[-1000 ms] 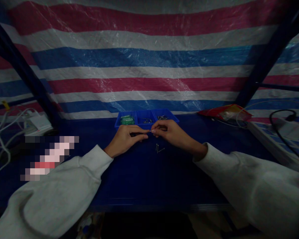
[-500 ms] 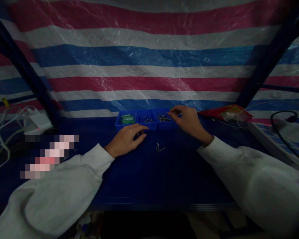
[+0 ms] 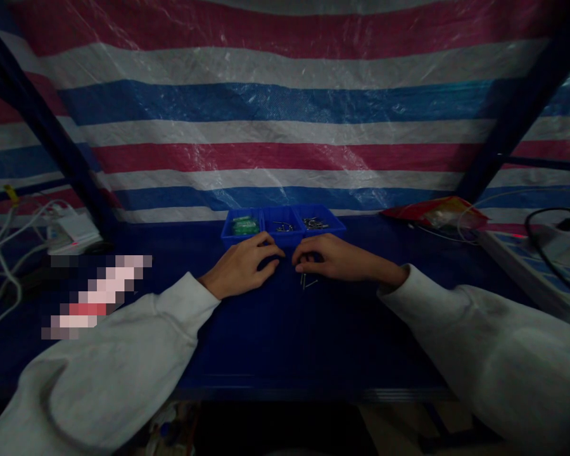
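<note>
Blue plastic forms three small bins (image 3: 289, 240) standing side by side in a row on the blue surface (image 3: 285, 335), just beyond the two hands. The left one carries green packets (image 3: 246, 226), too dark to count; the middle one has a few thin metal pieces (image 3: 284, 227), and the right one a larger heap (image 3: 316, 223), also uncountable. Three loose screws (image 3: 304, 282) lie close together on the surface, nearer the person than the bins. They are just below the fingertips of the right hand (image 3: 336, 258), which covers their upper ends, and near but apart from the left hand (image 3: 241, 266), to its right. The left hand is released, thumb and forefinger spread with a gap between them. The right hand has its fingers curled down towards the thumb; whether it grips anything small I cannot tell. Two pale sleeves (image 3: 118, 354) reach in from the lower corners. To the far left sits one white adapter (image 3: 73, 231) among several cables (image 3: 2, 266); to the right, one red bag (image 3: 449, 209) lies by the striped sheet (image 3: 285, 133).
</note>
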`<state>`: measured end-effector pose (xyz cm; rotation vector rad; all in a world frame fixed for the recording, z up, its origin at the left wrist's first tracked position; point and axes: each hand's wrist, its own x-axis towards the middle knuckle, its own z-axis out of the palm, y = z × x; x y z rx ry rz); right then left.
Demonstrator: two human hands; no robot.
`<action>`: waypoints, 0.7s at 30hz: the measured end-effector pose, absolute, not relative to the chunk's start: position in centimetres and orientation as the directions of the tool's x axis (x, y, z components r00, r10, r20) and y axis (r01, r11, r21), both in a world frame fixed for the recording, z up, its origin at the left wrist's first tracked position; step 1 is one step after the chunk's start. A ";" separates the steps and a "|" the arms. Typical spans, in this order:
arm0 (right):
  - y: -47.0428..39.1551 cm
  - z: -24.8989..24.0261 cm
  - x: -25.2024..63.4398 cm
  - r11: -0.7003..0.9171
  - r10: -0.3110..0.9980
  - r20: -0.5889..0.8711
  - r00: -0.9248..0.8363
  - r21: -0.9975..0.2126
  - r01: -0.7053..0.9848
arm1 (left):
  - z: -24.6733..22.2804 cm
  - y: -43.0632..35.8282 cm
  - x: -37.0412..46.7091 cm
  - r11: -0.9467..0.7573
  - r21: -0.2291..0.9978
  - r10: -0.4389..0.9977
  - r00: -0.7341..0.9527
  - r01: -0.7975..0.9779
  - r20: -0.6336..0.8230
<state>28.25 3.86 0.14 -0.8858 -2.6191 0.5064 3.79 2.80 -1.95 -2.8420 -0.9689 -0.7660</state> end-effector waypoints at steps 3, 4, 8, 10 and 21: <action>3.9 -0.4 28.3 0.698 0.624 0.089 -0.777 -0.511 0.502 | -1.9 2.7 3.8 -0.803 0.119 0.564 0.680 0.584 0.468; 4.0 -0.5 28.3 0.684 0.625 0.072 -0.778 -0.530 0.500 | -1.9 2.7 3.8 -0.805 0.120 0.561 0.680 0.581 0.472; 4.3 -0.6 28.6 0.658 0.631 0.049 -0.774 -0.562 0.501 | -1.9 2.7 3.8 -0.818 0.126 0.544 0.684 0.561 0.486; 4.3 -0.5 28.6 0.654 0.637 0.042 -0.770 -0.560 0.510 | -1.9 2.7 3.9 -0.824 0.118 0.535 0.691 0.554 0.487; 4.3 -1.8 27.9 0.754 0.602 0.188 -0.776 -0.453 0.476 | -2.0 2.7 3.8 -0.831 0.130 0.529 0.696 0.541 0.486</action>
